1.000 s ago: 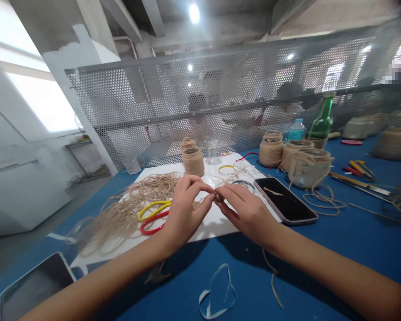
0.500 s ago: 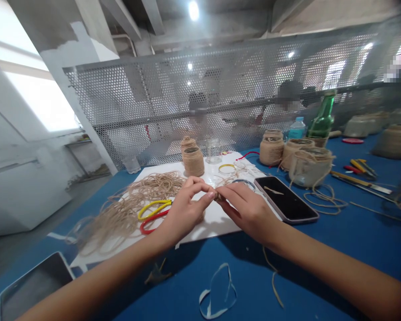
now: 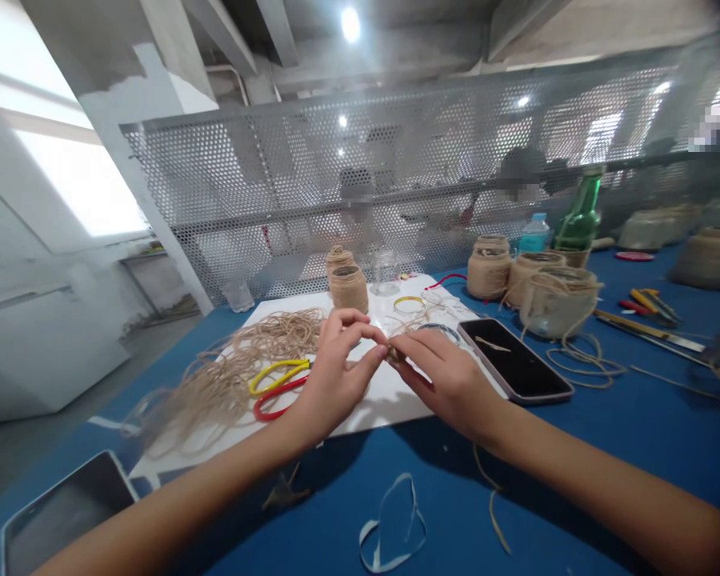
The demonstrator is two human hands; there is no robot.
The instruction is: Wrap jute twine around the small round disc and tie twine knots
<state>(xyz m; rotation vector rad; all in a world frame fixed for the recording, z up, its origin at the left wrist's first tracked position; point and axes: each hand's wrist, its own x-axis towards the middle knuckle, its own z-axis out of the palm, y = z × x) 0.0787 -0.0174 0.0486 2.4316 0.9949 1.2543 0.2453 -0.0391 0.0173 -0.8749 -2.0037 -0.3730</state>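
Note:
Over the white sheet (image 3: 348, 424) my two hands meet at the fingertips. A small brown bit of jute twine (image 3: 392, 354) shows between them, mostly covered by fingers. My left hand (image 3: 342, 376) pinches its left end with thumb and index finger. My right hand (image 3: 447, 380) is closed around the other side, fingers bent together. Left of my left hand lie scissors (image 3: 270, 392) with one yellow and one red handle, their blades hidden. Behind them spreads a loose heap of jute twine (image 3: 264, 344). A twine-wrapped jar (image 3: 349, 290) stands just beyond my hands.
To the right lie a phone (image 3: 516, 360) and an upright twine-trimmed jar (image 3: 558, 304), near a green bottle (image 3: 579, 212). A yellow tape roll (image 3: 409, 304) and a clear jar (image 3: 386, 272) are at the back. White tape loops (image 3: 393, 552) lie in front. A perforated metal screen (image 3: 300, 184) bounds the table.
My left index finger has lifted and arched slightly, its thumb still at the twine. My right hand stays almost in place. The view has shifted very slightly.

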